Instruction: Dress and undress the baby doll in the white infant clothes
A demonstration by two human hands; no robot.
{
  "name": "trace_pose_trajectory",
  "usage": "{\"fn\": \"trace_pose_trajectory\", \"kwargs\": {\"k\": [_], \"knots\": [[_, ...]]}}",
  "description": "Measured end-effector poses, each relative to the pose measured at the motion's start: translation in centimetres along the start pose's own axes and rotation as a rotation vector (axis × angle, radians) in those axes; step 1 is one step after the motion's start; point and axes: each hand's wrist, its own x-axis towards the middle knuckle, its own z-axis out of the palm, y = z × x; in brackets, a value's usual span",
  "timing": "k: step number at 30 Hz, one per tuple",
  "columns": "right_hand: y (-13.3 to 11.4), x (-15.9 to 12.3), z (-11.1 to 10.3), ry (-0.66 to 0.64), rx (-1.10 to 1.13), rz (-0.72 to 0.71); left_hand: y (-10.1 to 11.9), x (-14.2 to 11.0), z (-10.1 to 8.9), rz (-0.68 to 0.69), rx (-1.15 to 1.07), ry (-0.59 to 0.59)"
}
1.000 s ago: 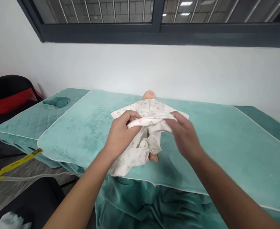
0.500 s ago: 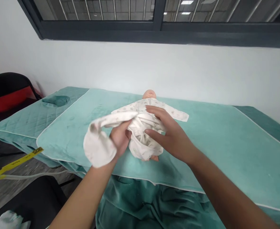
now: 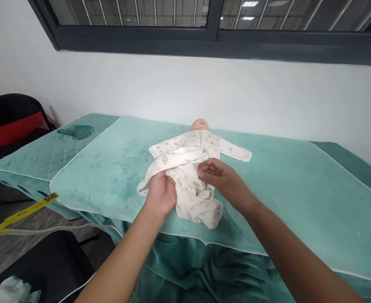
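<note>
A baby doll (image 3: 199,124) lies on its back on the green mat, dressed in a white printed long-sleeved top (image 3: 194,140) with both sleeves spread out. Over its lower body is a bunched white printed baby garment (image 3: 191,185), one end draped to the left. My left hand (image 3: 162,191) is palm up, its fingers tucked under the folds and gripping the cloth. With curled fingers, my right hand (image 3: 218,174) pinches the garment's right side. The doll's legs are hidden under the cloth.
The green mat (image 3: 292,193) covers a padded bed with a face hole (image 3: 75,132) at the left. Behind it rises a white wall with a barred window. A black chair (image 3: 40,269) holding a crumpled cloth (image 3: 13,290), a yellow tag (image 3: 30,210) and a pale cable stand at lower left.
The garment's raised, swinging end has come down to the left across the doll. My right hand has lowered and its spread fingers have closed on the cloth. The foot is now covered.
</note>
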Motion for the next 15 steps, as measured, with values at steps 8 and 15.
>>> {"fn": "trace_pose_trajectory", "kwargs": {"k": [8, 15], "knots": [[0.2, -1.1, -0.1, -0.338, -0.022, 0.009, 0.3, -0.2, -0.6, -0.052, -0.019, -0.031], [-2.5, -0.1, -1.1, 0.017, -0.036, -0.243, -0.7, -0.7, -2.1, -0.054, 0.036, -0.006]]}}
